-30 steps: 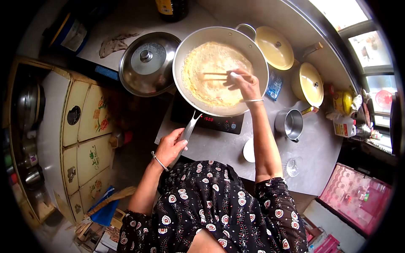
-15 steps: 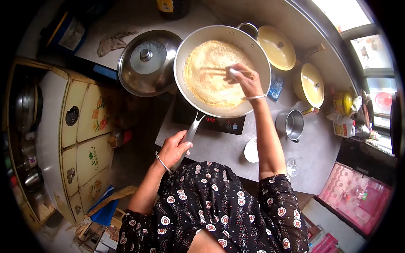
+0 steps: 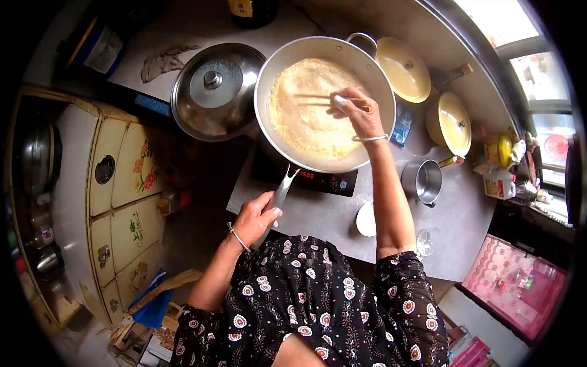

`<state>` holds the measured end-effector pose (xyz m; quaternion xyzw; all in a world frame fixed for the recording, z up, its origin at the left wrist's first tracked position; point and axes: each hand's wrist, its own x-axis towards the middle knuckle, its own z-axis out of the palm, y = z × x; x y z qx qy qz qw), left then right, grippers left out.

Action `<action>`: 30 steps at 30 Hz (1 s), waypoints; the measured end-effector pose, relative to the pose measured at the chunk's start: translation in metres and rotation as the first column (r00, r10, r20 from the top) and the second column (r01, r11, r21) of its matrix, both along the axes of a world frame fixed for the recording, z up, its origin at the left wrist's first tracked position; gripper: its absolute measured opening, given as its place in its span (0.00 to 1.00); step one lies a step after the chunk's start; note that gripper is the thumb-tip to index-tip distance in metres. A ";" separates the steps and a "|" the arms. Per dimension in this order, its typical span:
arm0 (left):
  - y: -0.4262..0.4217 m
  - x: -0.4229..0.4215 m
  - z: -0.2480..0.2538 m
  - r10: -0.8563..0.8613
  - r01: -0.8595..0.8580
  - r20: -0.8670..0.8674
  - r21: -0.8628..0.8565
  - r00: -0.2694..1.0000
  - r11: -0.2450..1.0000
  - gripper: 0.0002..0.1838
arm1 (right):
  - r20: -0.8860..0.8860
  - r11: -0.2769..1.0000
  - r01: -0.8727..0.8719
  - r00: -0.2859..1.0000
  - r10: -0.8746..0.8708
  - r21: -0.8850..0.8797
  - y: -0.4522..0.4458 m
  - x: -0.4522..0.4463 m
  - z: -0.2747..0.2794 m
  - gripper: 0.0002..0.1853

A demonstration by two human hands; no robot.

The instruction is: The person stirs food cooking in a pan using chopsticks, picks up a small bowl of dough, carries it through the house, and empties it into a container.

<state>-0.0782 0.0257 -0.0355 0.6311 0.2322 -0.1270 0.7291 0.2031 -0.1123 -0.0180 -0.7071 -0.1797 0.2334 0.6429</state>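
Head view: left fingers [image 3: 271,215] clasp the heavy-looking pan [image 3: 263,107] sensibly by its handle [image 3: 282,188], right fingers [image 3: 350,108] pinching chopsticks [image 3: 315,95] over a likely soft, fragile pancake [image 3: 306,129]

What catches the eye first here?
The wide pan of pale, bubbly food on the cooktop, the right hand holding chopsticks over it and the left gripping its handle. Then the shiny lid left of the pan.

The lid [image 3: 233,116] is glossy, smooth metal around clear glass; the saucepan [image 3: 426,177] is duller metal. The rag [image 3: 160,65] is crumpled cloth, the chopsticks [image 3: 315,96] look wooden.
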 end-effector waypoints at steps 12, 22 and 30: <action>-0.035 0.013 0.050 -0.262 -0.187 0.412 0.778 0.873 0.600 0.19 | 0.023 0.982 0.028 0.999 -0.024 -0.185 -0.044 -0.032 0.028 0.08; -0.091 0.008 -0.023 -0.532 0.365 0.005 0.721 0.847 0.589 0.23 | 0.129 0.982 0.171 0.979 -0.159 -0.083 -0.062 -0.051 0.034 0.05; -0.102 0.023 -0.039 -0.508 0.335 -0.007 0.760 0.861 0.558 0.21 | 0.139 0.989 0.130 0.983 -0.120 -0.068 -0.071 -0.053 0.034 0.05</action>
